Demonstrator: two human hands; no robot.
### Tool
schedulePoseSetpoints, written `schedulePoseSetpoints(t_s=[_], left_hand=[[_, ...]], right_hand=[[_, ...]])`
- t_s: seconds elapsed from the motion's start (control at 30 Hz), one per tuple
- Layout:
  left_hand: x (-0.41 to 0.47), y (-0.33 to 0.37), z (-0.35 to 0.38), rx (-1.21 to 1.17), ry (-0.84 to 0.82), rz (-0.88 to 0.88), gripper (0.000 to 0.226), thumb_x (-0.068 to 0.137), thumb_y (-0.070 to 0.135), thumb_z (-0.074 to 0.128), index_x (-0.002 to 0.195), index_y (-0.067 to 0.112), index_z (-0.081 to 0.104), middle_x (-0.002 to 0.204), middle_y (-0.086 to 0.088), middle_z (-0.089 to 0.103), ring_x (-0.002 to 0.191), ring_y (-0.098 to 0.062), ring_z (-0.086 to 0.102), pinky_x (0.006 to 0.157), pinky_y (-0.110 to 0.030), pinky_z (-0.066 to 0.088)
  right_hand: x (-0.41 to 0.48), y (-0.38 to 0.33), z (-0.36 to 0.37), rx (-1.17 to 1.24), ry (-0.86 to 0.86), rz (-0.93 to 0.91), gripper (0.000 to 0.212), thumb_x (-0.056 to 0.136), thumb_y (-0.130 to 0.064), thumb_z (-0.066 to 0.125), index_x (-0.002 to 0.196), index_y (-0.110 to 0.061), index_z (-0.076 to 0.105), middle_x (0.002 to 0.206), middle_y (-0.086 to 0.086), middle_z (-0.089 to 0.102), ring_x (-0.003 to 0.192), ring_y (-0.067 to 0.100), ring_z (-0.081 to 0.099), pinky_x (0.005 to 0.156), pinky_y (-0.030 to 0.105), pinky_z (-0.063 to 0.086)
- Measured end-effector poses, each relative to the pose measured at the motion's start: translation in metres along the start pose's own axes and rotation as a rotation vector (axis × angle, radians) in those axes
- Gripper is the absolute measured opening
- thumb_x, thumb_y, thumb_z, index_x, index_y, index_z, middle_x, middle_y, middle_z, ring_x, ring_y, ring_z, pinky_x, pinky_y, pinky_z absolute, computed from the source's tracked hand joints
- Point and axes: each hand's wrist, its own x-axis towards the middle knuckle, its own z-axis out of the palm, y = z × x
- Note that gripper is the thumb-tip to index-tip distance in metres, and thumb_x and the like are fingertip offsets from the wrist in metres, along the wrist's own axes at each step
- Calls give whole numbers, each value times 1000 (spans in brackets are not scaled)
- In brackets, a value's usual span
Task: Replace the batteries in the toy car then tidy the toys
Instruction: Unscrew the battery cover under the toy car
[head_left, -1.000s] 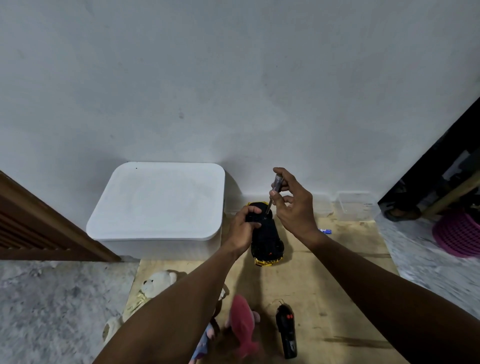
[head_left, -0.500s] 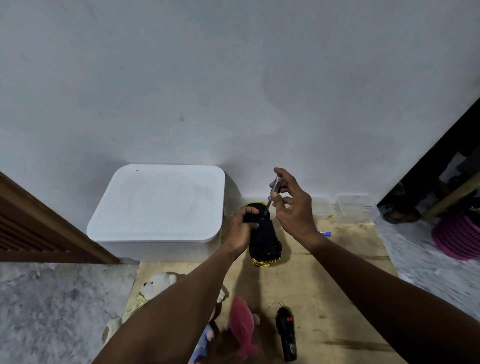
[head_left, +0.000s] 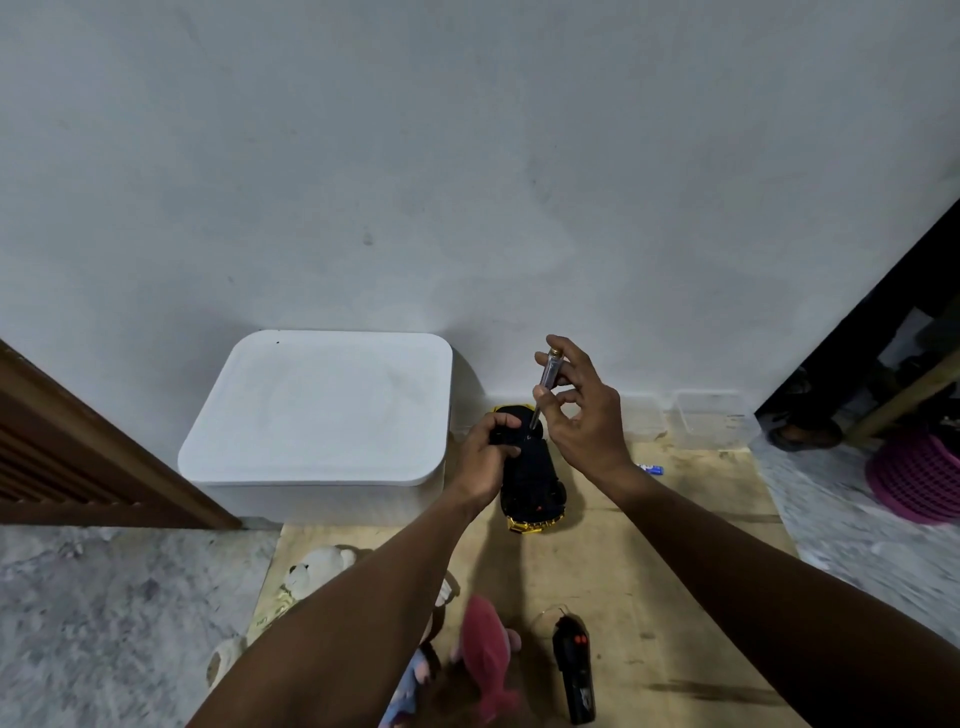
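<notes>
1. The car seems to lie upside down on the board, close to the far wall and just right of the white box. Its yellow edge shows at both ends.
2. The left hand grips the far end of the car with the fingers curled over it. It has stayed in the same place during the last second.
3. The right hand pinches the screwdriver between thumb and fingers. Compared with a second ago, the fingers are more spread and the tool stands a little more upright. Its tip is still on the car's underside, at the far end.
4. I judge this to be a change of grip between two turns. The screw of the battery cover is being worked and the cover is not yet off. The screw itself I cannot see.
5. So the task is in its early part. A small blue battery lies on the board to the right of the car, apart from it.
6. The remote, a pink plush and a white bear lie on the near part of the board. The tidying has not begun.
</notes>
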Motion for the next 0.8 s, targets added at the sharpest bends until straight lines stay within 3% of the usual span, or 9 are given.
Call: schedulePoseSetpoints(t_s=[0.17, 0.27, 0.37, 0.47, 0.63, 0.8], left_hand=[[0, -2, -4, 23, 12, 0, 39, 81, -17, 45, 97, 17, 59, 108, -10, 62, 98, -26, 59, 79, -35, 52], [0, -3, -5, 30, 19, -4, 38, 82, -16, 46, 97, 16, 59, 113, -13, 60, 100, -27, 58, 77, -35, 54], [-1, -2, -5, 38, 22, 3, 38, 81, -16, 47, 96, 17, 60, 118, -17, 59, 103, -29, 58, 82, -39, 55], [-2, -1, -4, 51, 21, 3, 37, 82, -16, 46, 98, 16, 59, 118, -16, 59, 100, -26, 58, 70, -29, 53], [-5, 3, -2, 27, 12, 1, 37, 82, -19, 44, 100, 11, 56, 109, -12, 60, 91, -21, 58, 63, -22, 50], [-3, 1, -3, 33, 12, 12, 38, 81, -18, 45, 96, 15, 58, 110, -12, 61, 97, -25, 59, 71, -29, 51]], right_hand=[[1, 3, 1, -14, 28, -18, 51, 88, -4, 68, 134, -24, 56, 102, -3, 63, 84, 12, 65, 70, 40, 59], [1, 3, 1, -8, 7, 0, 54, 90, 0, 62, 136, -26, 53, 103, -1, 66, 89, 13, 67, 73, 37, 60], [1, 1, 1, -30, 16, -43, 51, 88, -5, 68, 134, -24, 56, 103, -1, 61, 89, 10, 64, 69, 36, 60], [2, 1, 1, -53, 35, -57, 48, 88, -9, 71, 132, -23, 58, 98, -1, 60, 85, 9, 63, 67, 36, 60], [1, 0, 2, -13, 17, -8, 52, 91, -1, 60, 137, -26, 55, 103, 0, 67, 92, 14, 68, 70, 37, 60], [1, -2, 0, -62, 44, -70, 51, 87, -7, 71, 133, -25, 56, 100, -2, 58, 88, 7, 64, 66, 31, 61]])
